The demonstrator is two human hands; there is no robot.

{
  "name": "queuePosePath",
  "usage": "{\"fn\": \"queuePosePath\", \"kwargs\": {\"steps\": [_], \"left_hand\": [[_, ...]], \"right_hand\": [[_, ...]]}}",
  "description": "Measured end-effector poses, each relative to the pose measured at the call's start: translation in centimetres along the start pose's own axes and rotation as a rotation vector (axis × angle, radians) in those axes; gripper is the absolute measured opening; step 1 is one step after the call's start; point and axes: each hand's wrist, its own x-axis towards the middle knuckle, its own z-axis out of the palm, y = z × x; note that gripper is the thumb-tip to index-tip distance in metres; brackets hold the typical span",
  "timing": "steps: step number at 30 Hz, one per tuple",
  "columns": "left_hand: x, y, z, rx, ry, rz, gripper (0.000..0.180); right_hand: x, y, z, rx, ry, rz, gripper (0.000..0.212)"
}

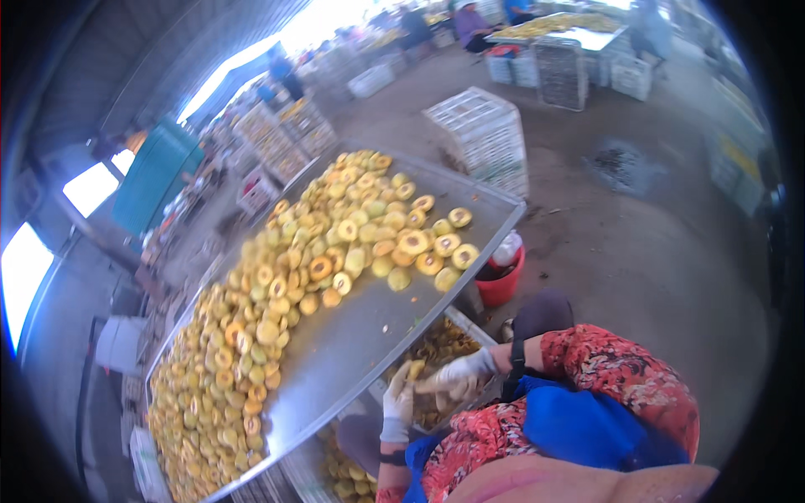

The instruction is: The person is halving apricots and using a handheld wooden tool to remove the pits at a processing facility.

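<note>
Both my hands wear white gloves and meet over a crate (470, 325) by the table's near edge. My left hand (397, 396) is closed around a yellow fruit piece (416, 369), which looks like a peach half. My right hand (463, 373) reaches in from the right, its fingers bunched close to that piece; whether they hold a tool is too blurred to tell. Brownish-yellow peelings or pieces (443, 345) lie in the crate below. On the metal table (335, 369) a large heap of halved yellow fruit (268, 310) spreads along the far and left sides, many cut faces up.
A red bucket (501, 281) with a whitish bag stands by the table's right edge. Beyond it is a white plastic crate stack (486, 134). More fruit (348, 474) sits below the near edge. Other people (474, 25) work around a far table (591, 38). A wet patch (625, 166) marks the floor.
</note>
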Motion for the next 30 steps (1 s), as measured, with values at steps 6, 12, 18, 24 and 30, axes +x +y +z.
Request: {"fn": "queuePosePath", "kwargs": {"steps": [6,12,18,24,30], "left_hand": [[-1.7,1.8,-0.7,-0.160,0.034,-0.171,0.043],[-3.8,3.5,-3.3,-0.041,0.121,-0.162,0.038],[-4.1,4.3,-7.1,0.060,0.278,-0.103,0.032],[2.3,6.9,-8.8,0.286,0.167,-0.060,0.038],[11.3,2.8,-15.2,0.550,0.234,-0.213,0.045]], "right_hand": [[-8.0,-5.7,8.8,-0.495,0.659,-0.179,0.073],[-27.7,-18.4,12.9,-0.345,1.519,-1.446,0.048],[-32.1,-21.6,21.9,-0.711,1.516,-1.780,0.057],[-22.1,-13.4,15.7,-0.735,1.206,-0.926,0.056],[-7.7,-5.9,6.7,-0.457,0.873,-0.375,0.042]]}}
